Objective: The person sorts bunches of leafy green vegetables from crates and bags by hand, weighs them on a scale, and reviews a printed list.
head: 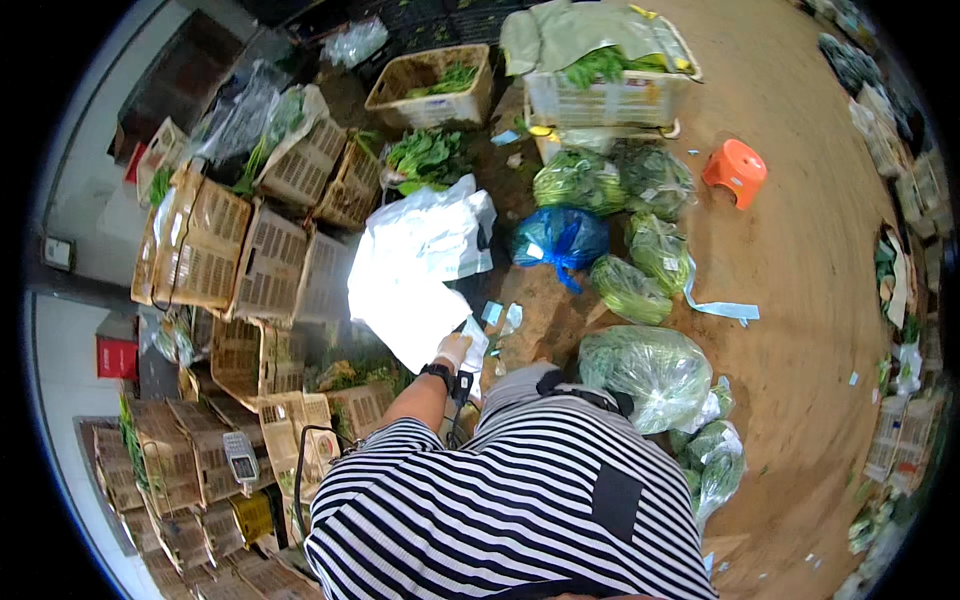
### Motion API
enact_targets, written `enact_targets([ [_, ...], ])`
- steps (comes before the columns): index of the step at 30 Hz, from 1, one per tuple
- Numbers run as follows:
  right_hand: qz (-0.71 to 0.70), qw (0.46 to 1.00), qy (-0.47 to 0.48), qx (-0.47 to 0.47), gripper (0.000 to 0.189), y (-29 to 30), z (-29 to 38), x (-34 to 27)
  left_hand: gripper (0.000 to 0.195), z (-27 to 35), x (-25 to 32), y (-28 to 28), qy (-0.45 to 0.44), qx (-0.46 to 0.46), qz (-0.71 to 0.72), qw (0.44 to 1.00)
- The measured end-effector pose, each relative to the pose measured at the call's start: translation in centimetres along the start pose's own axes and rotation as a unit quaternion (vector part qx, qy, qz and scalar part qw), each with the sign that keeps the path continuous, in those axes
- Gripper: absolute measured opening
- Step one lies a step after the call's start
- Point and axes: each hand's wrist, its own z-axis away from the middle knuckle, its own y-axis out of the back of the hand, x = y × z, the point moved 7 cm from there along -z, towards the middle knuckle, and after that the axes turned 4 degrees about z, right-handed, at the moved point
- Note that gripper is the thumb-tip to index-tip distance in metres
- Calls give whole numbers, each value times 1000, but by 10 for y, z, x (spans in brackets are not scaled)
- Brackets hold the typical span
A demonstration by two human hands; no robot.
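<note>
My left hand (454,349), with a dark watch on its wrist, reaches forward to the lower edge of a white plastic sheet or bag (409,300). Its fingers meet that edge, but whether they grip it cannot be told. Glare washes out much of the white plastic. Leafy greens (427,156) lie just beyond it. My right hand is out of view. To the right of the plastic stand a knotted blue bag (562,240) and clear bags of green vegetables (630,289). A large clear bag of greens (645,375) rests close beside my body.
Stacked plastic crates (202,240) line the left side. A tan crate (431,105) and a cloth-covered white crate (607,101) stand ahead. An orange stool (735,172) is at the right on the brown floor. A blue strip (724,309) lies near the bags.
</note>
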Motion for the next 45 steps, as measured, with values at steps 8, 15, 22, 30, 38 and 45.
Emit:
enact_targets([
  [8, 290, 949, 106, -64, 22, -176, 38, -136, 31, 21, -91, 87, 69, 53, 306, 948],
  [15, 234, 963, 123, -39, 17, -282, 71, -287, 33, 100, -245, 81, 163, 41, -165, 972],
  [22, 457, 821, 315, -129, 26, -382, 21, -366, 45, 97, -261, 11, 177, 33, -151, 972],
  [30, 409, 884, 32, -224, 23, -573, 5, -371, 40, 82, -203, 69, 369, 277, 327, 825],
  [38, 409, 883, 47, -225, 24, -728, 4, -486, 34, 53, -171, 97, 352, 378, 391, 762],
  [45, 563, 777, 71, -273, 29, -830, -8, -550, 21, 27, -94, 102, 322, 394, 498, 702],
])
